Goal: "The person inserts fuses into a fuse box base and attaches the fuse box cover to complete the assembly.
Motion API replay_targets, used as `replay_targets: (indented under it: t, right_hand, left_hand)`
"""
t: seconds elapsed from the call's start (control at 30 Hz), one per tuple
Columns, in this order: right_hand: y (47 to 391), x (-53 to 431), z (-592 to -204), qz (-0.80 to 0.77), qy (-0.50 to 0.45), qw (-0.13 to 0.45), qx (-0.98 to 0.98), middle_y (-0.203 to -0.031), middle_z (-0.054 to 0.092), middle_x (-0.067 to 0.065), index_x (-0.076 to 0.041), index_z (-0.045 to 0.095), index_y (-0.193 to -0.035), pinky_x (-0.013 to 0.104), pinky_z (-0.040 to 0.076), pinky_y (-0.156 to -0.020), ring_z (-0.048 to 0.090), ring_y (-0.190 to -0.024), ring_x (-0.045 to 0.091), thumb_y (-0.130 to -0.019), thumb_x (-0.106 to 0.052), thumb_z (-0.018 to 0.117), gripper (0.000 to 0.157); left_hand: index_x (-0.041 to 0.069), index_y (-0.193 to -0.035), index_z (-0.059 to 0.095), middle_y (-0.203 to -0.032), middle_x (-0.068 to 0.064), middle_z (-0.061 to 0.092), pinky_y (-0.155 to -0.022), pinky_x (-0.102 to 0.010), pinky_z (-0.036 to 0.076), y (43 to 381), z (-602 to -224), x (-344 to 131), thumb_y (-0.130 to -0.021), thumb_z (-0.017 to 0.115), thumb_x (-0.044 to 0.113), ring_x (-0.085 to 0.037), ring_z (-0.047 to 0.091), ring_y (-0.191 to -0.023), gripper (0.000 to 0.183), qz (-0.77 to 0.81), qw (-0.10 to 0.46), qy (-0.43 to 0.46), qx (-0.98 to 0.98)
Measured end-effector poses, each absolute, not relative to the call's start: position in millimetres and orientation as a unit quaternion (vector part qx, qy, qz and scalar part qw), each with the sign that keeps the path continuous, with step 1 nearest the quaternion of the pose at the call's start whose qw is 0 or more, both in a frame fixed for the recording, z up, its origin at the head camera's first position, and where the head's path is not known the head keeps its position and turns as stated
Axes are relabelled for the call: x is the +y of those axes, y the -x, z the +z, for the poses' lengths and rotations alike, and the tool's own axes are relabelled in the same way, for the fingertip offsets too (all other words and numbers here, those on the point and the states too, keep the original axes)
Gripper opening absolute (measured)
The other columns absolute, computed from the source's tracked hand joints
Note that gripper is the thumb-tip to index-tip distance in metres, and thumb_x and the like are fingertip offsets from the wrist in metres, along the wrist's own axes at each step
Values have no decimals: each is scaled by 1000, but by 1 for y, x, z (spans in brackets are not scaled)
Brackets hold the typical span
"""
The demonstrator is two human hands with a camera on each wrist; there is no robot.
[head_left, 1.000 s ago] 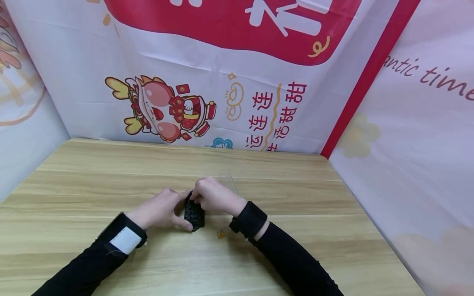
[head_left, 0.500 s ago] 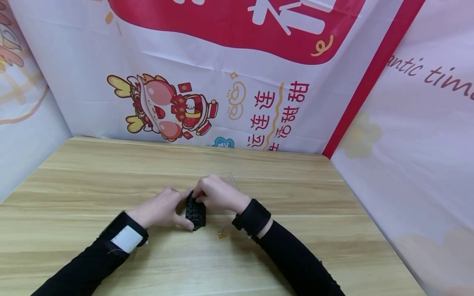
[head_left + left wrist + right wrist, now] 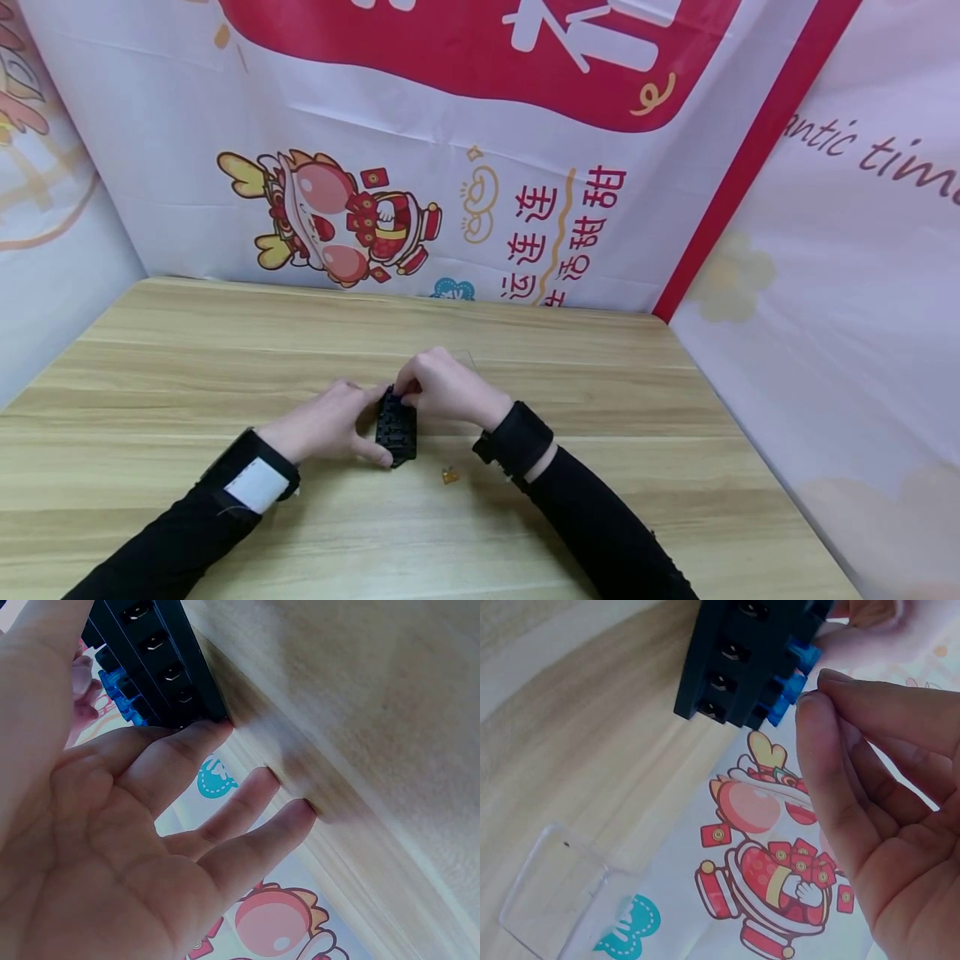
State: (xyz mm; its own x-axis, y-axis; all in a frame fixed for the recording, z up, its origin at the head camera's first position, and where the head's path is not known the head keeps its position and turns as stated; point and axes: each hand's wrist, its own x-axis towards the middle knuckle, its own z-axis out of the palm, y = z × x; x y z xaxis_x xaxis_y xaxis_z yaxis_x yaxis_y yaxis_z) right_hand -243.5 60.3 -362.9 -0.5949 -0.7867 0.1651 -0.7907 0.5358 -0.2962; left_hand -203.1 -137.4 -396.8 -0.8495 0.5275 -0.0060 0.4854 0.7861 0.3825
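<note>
A black fuse box [image 3: 396, 429] stands on the wooden table, with a row of openings along its side in both wrist views. Blue blade fuses [image 3: 786, 694] sit along its top face near one end. My left hand [image 3: 330, 425] grips the box between thumb and fingers at opposite ends, while its other fingers [image 3: 259, 844] spread down to the table. At the far end of the box, my right hand [image 3: 450, 390] pinches a blue fuse between thumb and index fingertip, largely hidden by those fingers. A small orange fuse [image 3: 450, 476] lies to the right of the box.
Behind the right hand lies a clear plastic cover [image 3: 559, 889] on the table [image 3: 225, 333]. A printed cloth [image 3: 480, 83] hangs at the table's back edge, and another patterned one [image 3: 810, 350] borders the right side.
The right hand has shifted slightly right and toward the back at the far end of the box. The left hand keeps its grip, and the orange fuse stays put.
</note>
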Motion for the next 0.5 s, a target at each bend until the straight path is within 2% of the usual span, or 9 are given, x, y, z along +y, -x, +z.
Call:
replay_targets:
  t: [0.5]
  right_hand:
    - [247,67,-358,177,-438,10,-881,-79,63,-6,-9,73,-88,10,43,-63,56,-69,1,-85,-7,70,5]
  left_hand:
    - [5,-142,44,-124,-11,56,-91,-45,40,203,-397,-138,-64,74,65,-26,48,-106,103,189,62,-267,943]
